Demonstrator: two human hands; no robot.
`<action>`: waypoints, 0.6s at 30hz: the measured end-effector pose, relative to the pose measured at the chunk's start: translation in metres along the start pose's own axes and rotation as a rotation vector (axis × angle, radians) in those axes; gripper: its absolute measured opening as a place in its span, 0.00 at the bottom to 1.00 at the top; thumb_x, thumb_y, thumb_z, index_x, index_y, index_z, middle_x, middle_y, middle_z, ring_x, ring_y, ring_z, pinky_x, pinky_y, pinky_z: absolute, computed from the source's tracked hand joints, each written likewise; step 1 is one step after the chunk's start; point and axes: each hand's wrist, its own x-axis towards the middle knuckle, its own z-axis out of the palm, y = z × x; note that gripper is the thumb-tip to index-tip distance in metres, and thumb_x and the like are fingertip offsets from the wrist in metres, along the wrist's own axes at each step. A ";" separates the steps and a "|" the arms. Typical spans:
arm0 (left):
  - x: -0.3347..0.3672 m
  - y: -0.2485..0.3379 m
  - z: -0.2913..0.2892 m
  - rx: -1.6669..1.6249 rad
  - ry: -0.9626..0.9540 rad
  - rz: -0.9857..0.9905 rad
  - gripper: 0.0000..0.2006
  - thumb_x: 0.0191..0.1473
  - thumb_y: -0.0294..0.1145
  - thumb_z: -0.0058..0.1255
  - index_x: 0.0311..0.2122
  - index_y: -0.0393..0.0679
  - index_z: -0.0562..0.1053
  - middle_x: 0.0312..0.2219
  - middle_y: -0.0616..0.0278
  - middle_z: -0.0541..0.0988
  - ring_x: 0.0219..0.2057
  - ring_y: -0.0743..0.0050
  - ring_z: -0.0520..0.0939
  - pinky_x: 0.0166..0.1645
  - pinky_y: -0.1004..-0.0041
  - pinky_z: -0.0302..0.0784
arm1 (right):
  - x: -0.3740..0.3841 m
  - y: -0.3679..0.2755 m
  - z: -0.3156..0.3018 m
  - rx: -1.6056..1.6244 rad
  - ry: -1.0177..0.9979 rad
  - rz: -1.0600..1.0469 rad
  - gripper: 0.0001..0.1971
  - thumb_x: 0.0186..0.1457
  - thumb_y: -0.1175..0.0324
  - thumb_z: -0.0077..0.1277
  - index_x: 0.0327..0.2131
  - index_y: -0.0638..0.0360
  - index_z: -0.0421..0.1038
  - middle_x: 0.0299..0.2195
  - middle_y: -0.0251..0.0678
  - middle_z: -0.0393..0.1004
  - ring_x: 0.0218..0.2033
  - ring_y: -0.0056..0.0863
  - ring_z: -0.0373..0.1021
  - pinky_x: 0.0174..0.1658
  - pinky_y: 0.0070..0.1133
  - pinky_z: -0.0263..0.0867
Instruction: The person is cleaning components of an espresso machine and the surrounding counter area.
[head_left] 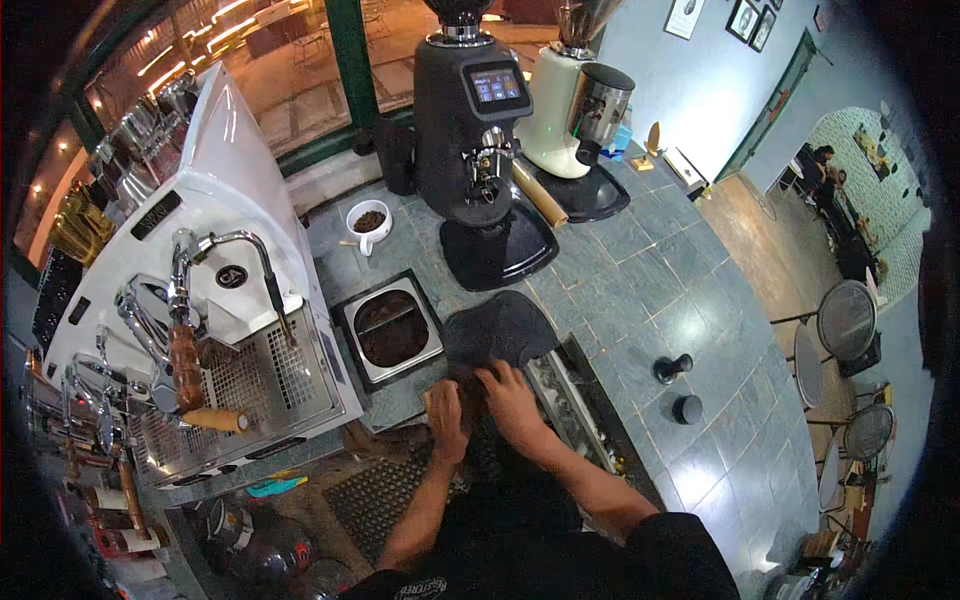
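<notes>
Both hands are close together at the counter's near edge, just below a black rubber mat [500,325]. My left hand [447,418] is closed, its fingers curled around something I cannot make out against the dark background. Beside it, my right hand [512,402] has bent fingers pressed together near the mat's front edge; what they grip is too dark to name. To the left of the mat, a square steel knock box [437,352] with a crossbar holds dark coffee grounds. Beyond the mat stands a black coffee grinder [445,130] with a lit screen.
A white espresso machine [225,225] with wooden-handled parts fills the left. A white cup of coffee beans [369,219] sits behind the knock box. Farther back is a pale green grinder [550,110]. Two small black tampers [680,369] stand on the tiled counter [640,310] at right.
</notes>
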 end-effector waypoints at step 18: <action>-0.009 0.267 0.016 -1.545 -0.817 -0.597 0.32 0.66 0.55 0.24 0.64 0.40 0.52 0.58 0.50 0.63 0.58 0.60 0.65 0.60 0.65 0.63 | -0.174 0.058 -0.102 0.084 0.828 0.456 0.21 0.47 0.77 0.54 0.47 0.54 0.70 0.45 0.46 0.71 0.47 0.45 0.68 0.50 0.33 0.64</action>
